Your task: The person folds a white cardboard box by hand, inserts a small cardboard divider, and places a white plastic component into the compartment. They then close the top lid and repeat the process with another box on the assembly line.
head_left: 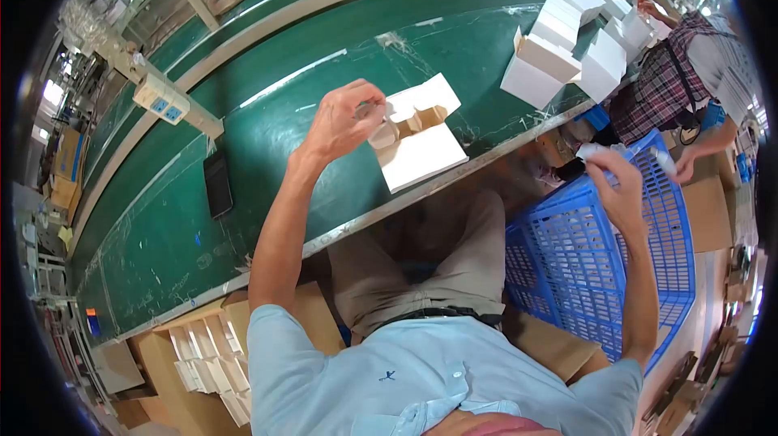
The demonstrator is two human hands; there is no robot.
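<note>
On the green work surface, near its front edge, lies a white box [421, 152] with brown cardboard showing in its opening. My left hand [344, 120] is raised at the box's upper left corner, fingers curled against a small whitish piece whose shape I cannot make out. Out to the right, my right hand [617, 185] pinches a small white item [594, 150] above the blue plastic basket [567, 233]. Several white boxes [559, 39] stand grouped at the right of the surface.
A black phone [217, 184] lies on the left of the green table [162, 250]. Behind it is a post with a socket box [160, 100]. A co-worker [681, 71] is at the right, one hand near the basket. White boxes [212, 363] fill a carton at lower left.
</note>
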